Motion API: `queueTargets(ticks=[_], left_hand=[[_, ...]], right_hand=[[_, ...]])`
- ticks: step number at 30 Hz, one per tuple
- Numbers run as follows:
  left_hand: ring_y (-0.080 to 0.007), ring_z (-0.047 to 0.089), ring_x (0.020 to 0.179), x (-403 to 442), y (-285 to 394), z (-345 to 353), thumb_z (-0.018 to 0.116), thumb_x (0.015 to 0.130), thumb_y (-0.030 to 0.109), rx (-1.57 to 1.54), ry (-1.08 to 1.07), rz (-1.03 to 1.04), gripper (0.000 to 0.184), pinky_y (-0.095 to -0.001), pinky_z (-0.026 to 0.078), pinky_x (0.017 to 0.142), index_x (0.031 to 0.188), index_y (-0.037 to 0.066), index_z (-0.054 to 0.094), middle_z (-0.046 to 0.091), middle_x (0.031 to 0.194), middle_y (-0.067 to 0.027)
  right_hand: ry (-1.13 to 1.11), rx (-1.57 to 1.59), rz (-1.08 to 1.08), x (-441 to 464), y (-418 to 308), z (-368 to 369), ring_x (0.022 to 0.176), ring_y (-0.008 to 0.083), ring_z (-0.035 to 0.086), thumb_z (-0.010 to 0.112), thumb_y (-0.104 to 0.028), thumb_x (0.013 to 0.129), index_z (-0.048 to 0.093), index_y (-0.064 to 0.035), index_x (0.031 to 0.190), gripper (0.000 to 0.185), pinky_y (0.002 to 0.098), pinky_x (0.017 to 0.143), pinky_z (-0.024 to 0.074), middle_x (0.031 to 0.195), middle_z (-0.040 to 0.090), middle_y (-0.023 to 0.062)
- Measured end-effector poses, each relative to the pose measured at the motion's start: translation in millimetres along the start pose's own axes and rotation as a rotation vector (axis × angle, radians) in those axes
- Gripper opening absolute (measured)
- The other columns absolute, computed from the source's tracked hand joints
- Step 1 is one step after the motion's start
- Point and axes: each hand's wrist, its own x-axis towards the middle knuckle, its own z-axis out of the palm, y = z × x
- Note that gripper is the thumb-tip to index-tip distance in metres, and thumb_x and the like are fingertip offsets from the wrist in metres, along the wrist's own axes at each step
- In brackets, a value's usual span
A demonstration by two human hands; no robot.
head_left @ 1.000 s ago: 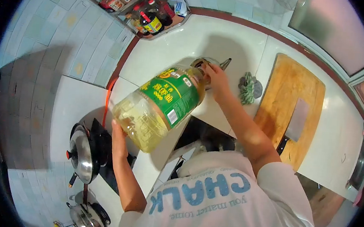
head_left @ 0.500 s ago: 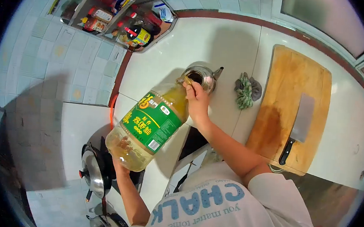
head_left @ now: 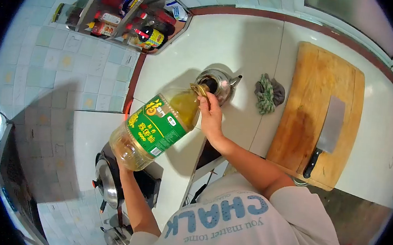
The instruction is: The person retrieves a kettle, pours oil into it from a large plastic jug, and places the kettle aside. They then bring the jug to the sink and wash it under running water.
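A large clear cooking oil bottle (head_left: 154, 125) with a green label is tilted across my front, its yellow oil gathered toward the neck. My right hand (head_left: 210, 114) is closed around the neck, near the gold-coloured handle (head_left: 199, 89). My left hand (head_left: 123, 166) supports the base from below, its fingers mostly hidden behind the bottle. The bottle's mouth is at the open top of a shiny metal kettle (head_left: 224, 88) with a spout. Whether oil is flowing I cannot make out.
Right of the kettle lies a crumpled green and grey cloth (head_left: 269, 95). A cleaver (head_left: 331, 125) rests on a wooden cutting board (head_left: 295, 138). A corner rack (head_left: 120, 35) holds sauce bottles. A lidded pan (head_left: 108, 182) stands at lower left, with another metal pot (head_left: 116, 240) below.
The bottle and both hands have shifted slightly, with its base a little further up and left in view. The whole view has also moved a little. Both hands keep their hold.
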Motion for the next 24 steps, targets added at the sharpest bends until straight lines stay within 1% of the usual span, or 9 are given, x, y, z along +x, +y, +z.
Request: queueTargets(ticks=[3,5,7,9,12,15,18,21,24], left_hand=[[-0.0150,0.053,0.095,2.0,1.1,0.1,0.051,0.087,0.039,-0.077,0.023,-0.107,0.045,-0.0296,0.043,0.082,0.116,0.004,0.052,0.057,0.107,-0.0029],[-0.0150,0.053,0.096,-1.6,0.1,2.2,0.050,0.088,0.039,-0.135,0.045,-0.123,0.044,-0.0303,0.043,0.083,0.115,0.004,0.052,0.056,0.106,-0.0027],[-0.0150,0.053,0.096,-3.1,1.8,4.4,0.049,0.089,0.037,-0.036,0.023,-0.079,0.043,-0.0306,0.043,0.083,0.115,0.003,0.051,0.056,0.107,-0.0027],[-0.0150,0.052,0.097,-3.9,6.6,5.7,0.049,0.090,0.035,0.220,-0.041,0.023,0.041,-0.0306,0.044,0.083,0.116,0.003,0.051,0.055,0.108,-0.0030],[-0.0150,0.052,0.097,-7.1,8.0,9.4,0.049,0.090,0.030,-0.073,0.004,-0.092,0.038,-0.0294,0.044,0.083,0.117,0.003,0.051,0.055,0.109,-0.0036],[-0.0166,0.053,0.100,-9.2,0.5,8.0,0.050,0.090,0.032,-0.368,-0.007,-0.170,0.043,-0.0302,0.044,0.084,0.121,0.003,0.048,0.055,0.113,-0.0047],[-0.0199,0.051,0.106,-12.0,-11.7,4.4,0.048,0.089,0.040,-0.180,-0.053,-0.053,0.051,-0.0343,0.043,0.089,0.126,0.005,0.044,0.052,0.120,-0.0056],[-0.0229,0.050,0.111,-20.5,-24.8,5.0,0.048,0.088,0.044,-0.753,0.119,-0.314,0.055,-0.0378,0.042,0.094,0.129,0.007,0.042,0.049,0.125,-0.0067],[-0.0247,0.048,0.114,-18.3,-26.6,21.4,0.050,0.086,0.044,-0.660,0.038,-0.193,0.058,-0.0394,0.041,0.096,0.130,0.007,0.041,0.047,0.128,-0.0078]], right_hand=[[-0.029,-0.033,-0.001,1.5,5.0,-2.4,0.090,0.0106,0.053,0.046,-0.018,0.094,0.046,-0.0025,0.121,0.031,0.0253,0.078,0.0447,0.102,0.059,0.0062],[-0.037,-0.033,0.006,3.3,5.6,-3.2,0.091,0.0105,0.053,0.046,-0.017,0.094,0.046,-0.0025,0.121,0.031,0.0252,0.078,0.0447,0.102,0.059,0.0061],[-0.046,-0.038,0.016,5.1,4.1,-3.4,0.090,0.0104,0.053,0.046,-0.017,0.094,0.047,-0.0027,0.120,0.030,0.0252,0.077,0.0448,0.102,0.060,0.0059],[-0.059,-0.049,0.029,5.9,1.8,-3.1,0.089,0.0103,0.053,0.047,-0.017,0.094,0.047,-0.0029,0.120,0.030,0.0252,0.077,0.0449,0.101,0.060,0.0057],[-0.070,-0.048,0.020,6.6,-2.7,-2.8,0.088,0.0102,0.053,0.046,-0.018,0.094,0.048,-0.0030,0.118,0.028,0.0251,0.076,0.0449,0.100,0.059,0.0053],[-0.067,-0.054,0.019,7.8,-3.7,-1.5,0.087,0.0105,0.053,0.045,-0.019,0.094,0.049,-0.0028,0.117,0.028,0.0249,0.075,0.0449,0.099,0.059,0.0052],[-0.094,-0.055,0.053,10.9,-5.3,-1.4,0.087,0.0108,0.053,0.044,-0.020,0.095,0.049,-0.0027,0.117,0.028,0.0253,0.075,0.0452,0.098,0.059,0.0055],[-0.094,-0.065,0.021,13.2,-4.5,1.5,0.086,0.0110,0.053,0.045,-0.020,0.094,0.049,-0.0027,0.116,0.028,0.0256,0.074,0.0456,0.098,0.059,0.0057],[-0.090,-0.113,0.009,15.6,1.9,5.8,0.084,0.0113,0.054,0.046,-0.021,0.094,0.049,-0.0024,0.115,0.028,0.0256,0.073,0.0458,0.097,0.059,0.0058]])
